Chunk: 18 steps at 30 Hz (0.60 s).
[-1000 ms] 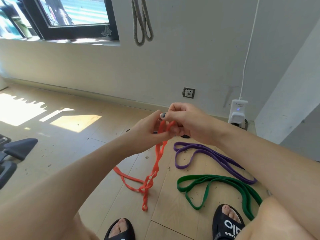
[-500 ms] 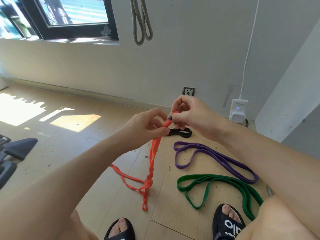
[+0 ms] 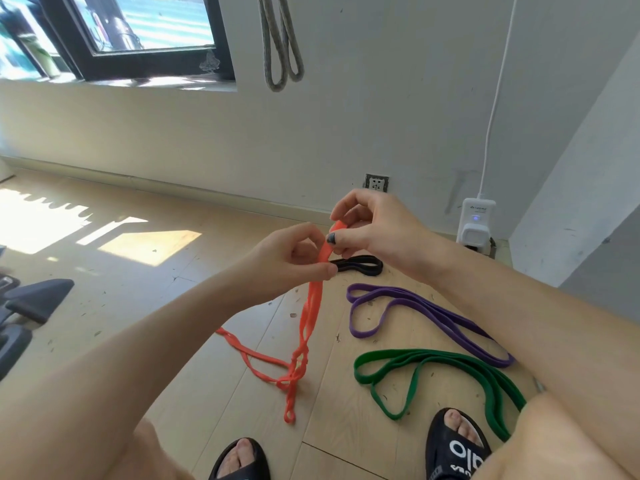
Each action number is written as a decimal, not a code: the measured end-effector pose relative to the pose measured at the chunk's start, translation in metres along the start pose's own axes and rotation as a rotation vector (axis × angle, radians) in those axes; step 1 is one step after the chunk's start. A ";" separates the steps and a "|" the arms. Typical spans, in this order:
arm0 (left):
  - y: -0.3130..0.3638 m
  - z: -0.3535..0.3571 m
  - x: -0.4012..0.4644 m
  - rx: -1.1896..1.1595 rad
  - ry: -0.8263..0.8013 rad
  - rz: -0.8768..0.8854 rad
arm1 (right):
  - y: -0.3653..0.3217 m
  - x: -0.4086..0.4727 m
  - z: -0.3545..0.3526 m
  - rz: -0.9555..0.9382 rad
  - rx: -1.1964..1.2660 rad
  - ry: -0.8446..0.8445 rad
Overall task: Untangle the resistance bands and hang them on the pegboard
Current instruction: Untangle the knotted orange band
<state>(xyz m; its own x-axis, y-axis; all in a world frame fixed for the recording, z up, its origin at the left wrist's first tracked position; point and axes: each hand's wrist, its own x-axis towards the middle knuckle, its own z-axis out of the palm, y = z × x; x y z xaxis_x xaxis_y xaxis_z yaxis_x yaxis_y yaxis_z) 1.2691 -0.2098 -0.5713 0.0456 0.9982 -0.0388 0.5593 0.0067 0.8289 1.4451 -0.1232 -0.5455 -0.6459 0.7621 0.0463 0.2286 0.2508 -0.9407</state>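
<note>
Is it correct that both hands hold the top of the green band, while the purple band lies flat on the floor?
Not quite. In the head view, the left hand and the right hand pinch the top of the orange band, not the green one. The green band lies on the floor, and so does the purple band.

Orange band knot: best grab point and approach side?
Judgement: pinch the knot itself, low on the orange band, where the strands cross near the floor. Come from the left with the left hand, since the right hand holds the band's top and the green band lies on the right.
</note>
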 end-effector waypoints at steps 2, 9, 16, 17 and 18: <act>0.003 0.003 -0.002 -0.076 -0.023 -0.002 | -0.001 0.001 0.001 -0.015 -0.011 0.012; 0.003 0.004 0.000 -0.136 0.000 -0.013 | -0.002 -0.001 0.000 -0.033 -0.027 -0.010; 0.008 0.001 -0.001 -0.290 -0.019 -0.043 | -0.003 0.004 -0.002 -0.065 -0.006 0.073; 0.008 0.001 -0.001 -0.318 -0.023 -0.055 | -0.004 0.004 -0.002 -0.062 -0.002 0.075; 0.008 0.001 -0.001 -0.340 -0.023 -0.062 | -0.004 0.004 -0.002 -0.058 0.001 0.075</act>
<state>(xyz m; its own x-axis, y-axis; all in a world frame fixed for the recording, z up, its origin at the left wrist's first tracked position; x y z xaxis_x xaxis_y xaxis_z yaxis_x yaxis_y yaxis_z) 1.2742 -0.2112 -0.5651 0.0407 0.9937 -0.1047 0.2539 0.0910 0.9629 1.4429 -0.1198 -0.5411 -0.6018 0.7888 0.1254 0.1921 0.2953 -0.9359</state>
